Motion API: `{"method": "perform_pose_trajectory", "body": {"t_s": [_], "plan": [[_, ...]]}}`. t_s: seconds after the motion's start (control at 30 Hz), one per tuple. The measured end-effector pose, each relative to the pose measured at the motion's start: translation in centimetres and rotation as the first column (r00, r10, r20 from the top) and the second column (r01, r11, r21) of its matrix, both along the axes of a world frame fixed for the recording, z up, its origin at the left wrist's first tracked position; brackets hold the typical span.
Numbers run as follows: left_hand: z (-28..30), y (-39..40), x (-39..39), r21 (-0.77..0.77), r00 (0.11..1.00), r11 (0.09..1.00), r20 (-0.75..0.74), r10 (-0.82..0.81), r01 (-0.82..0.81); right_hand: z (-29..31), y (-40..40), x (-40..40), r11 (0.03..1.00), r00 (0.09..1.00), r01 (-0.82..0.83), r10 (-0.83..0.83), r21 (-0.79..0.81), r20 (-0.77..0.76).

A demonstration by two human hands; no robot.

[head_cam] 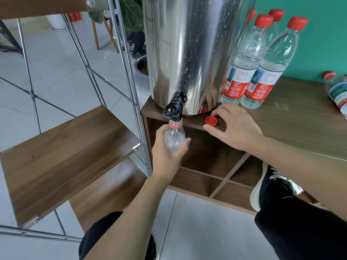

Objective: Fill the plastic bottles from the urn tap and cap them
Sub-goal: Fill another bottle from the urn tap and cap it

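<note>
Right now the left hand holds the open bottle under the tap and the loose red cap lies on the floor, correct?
Not quite. The head view shows the cap on the cabinet top by the right hand, not the floor. The left hand does hold the bottle under the tap.

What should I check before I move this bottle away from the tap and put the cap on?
1. Clear plastic bottle mouth under the black urn tap: ok.
2. Left hand grips the bottle: ok.
3. Loose red screw cap on the wooden cabinet top, at the right hand's fingertips: ok.
4. Right hand holding the cap: not ok, fingers rest beside it.
5. Bottle full: cannot tell.
6. Tap shut off: cannot tell.
</note>
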State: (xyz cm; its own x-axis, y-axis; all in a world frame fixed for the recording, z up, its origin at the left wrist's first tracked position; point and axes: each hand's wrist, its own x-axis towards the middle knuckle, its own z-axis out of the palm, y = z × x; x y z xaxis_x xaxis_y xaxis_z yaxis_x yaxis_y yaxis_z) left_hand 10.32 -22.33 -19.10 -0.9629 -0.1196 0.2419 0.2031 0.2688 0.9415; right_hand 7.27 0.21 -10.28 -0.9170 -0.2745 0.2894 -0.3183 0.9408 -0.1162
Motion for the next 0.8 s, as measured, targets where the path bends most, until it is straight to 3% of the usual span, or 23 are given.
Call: {"method": "perform_pose_trajectory", "body": {"t_s": [0.8], "plan": [[0.24,0.01,0.03,-0.001,1.0,1.0,-0.024,0.001,-0.001,0.27,-0.16,0.07,1.0,1.0,0.011,-0.011,0.009,0.021]]}}
